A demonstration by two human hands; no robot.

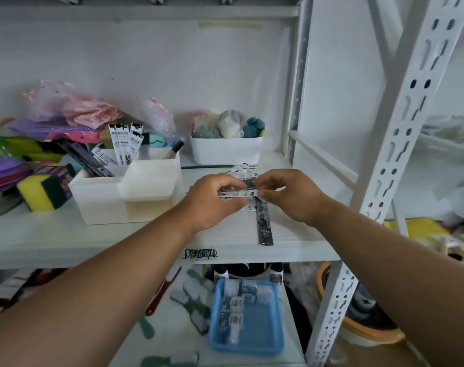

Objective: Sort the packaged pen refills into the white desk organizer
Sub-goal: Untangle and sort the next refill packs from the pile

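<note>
Both hands meet over the shelf point(135, 234), toward its front right. Left hand point(212, 201) and right hand point(291, 197) each pinch an end of a white refill packet point(239, 193), grip closed on it from both sides, packet held flat just above the shelf. More white refill packets point(248, 169) lie fanned on the shelf behind the hands; a dark refill packet point(264, 226) lies under them, reaching the front edge. White desk organizer point(114, 197) sits left of the hands, near the shelf middle; several refill packets point(123, 147) stand upright in its rear compartment. White bin point(225, 152) of cloth at the back. Yellow-green sponge point(41, 192) near the left edge.
</note>
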